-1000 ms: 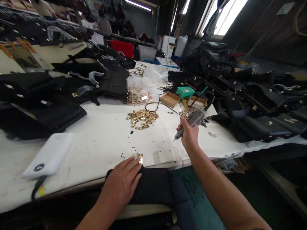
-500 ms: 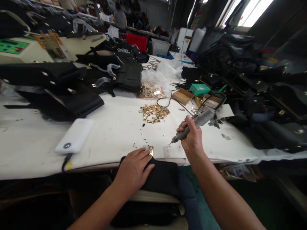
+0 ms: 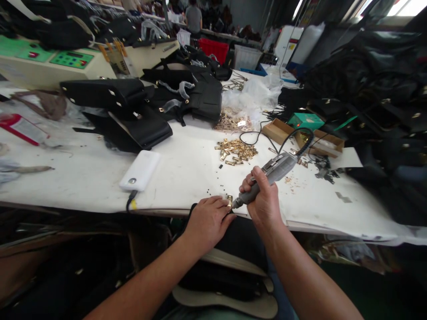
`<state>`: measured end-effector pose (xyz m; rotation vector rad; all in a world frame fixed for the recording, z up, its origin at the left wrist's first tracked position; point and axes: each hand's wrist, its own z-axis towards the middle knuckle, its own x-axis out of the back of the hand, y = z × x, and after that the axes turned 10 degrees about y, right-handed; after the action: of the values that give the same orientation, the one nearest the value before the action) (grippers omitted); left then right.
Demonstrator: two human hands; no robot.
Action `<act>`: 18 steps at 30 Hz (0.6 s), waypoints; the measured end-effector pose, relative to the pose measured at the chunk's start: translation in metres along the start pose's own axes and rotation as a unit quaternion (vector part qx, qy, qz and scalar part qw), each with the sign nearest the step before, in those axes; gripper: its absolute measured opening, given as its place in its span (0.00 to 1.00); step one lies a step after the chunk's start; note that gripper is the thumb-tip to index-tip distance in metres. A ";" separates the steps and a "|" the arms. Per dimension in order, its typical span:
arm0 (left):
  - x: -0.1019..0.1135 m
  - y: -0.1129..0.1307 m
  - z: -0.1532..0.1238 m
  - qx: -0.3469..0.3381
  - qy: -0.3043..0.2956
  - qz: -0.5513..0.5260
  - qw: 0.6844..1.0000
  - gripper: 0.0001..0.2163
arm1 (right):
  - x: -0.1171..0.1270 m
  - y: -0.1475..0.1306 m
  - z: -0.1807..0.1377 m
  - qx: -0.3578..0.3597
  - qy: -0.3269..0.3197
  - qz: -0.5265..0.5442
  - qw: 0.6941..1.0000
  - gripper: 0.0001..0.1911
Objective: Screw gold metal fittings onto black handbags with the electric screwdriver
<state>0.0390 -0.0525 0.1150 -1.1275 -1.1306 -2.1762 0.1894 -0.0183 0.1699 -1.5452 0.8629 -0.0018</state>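
Note:
In the head view my right hand (image 3: 265,200) is wrapped round a grey electric screwdriver (image 3: 275,171), tilted down to the left. Its tip meets, or comes very close to, a small gold metal plate (image 3: 230,200) at the table's front edge. Beside that plate my left hand (image 3: 208,222) holds down the black flap of a bag (image 3: 242,235), fingers close together. Its fingertips partly cover the plate. Below, the rest of the bag with beige edging hangs over my lap. Several tiny dark screws (image 3: 217,186) lie just beyond the left hand.
A pile of gold plates (image 3: 237,150) lies mid-table, before a clear plastic bag (image 3: 255,100) of more. A white power bank (image 3: 140,171) with a cable is left. Cardboard boxes (image 3: 278,130) and a green box (image 3: 305,120) stand right. Black bags (image 3: 140,126) crowd both sides.
The screwdriver has come down and left, from above the table to the gold plate under my left hand. My view has shifted left, so the scene sits farther right.

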 end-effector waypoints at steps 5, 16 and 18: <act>-0.001 -0.001 -0.001 0.002 0.002 0.002 1.000 0.11 | -0.001 -0.001 -0.002 -0.002 0.008 -0.006 1.000 0.23; -0.002 -0.001 0.001 -0.004 -0.002 0.010 1.000 0.11 | 0.001 -0.002 -0.005 -0.009 0.000 0.020 1.000 0.22; -0.001 -0.001 0.000 -0.005 0.002 0.013 1.000 0.11 | 0.002 -0.001 -0.006 -0.009 -0.003 0.022 1.000 0.21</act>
<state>0.0395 -0.0517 0.1137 -1.1339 -1.0996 -2.1658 0.1884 -0.0239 0.1713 -1.5425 0.8940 0.0418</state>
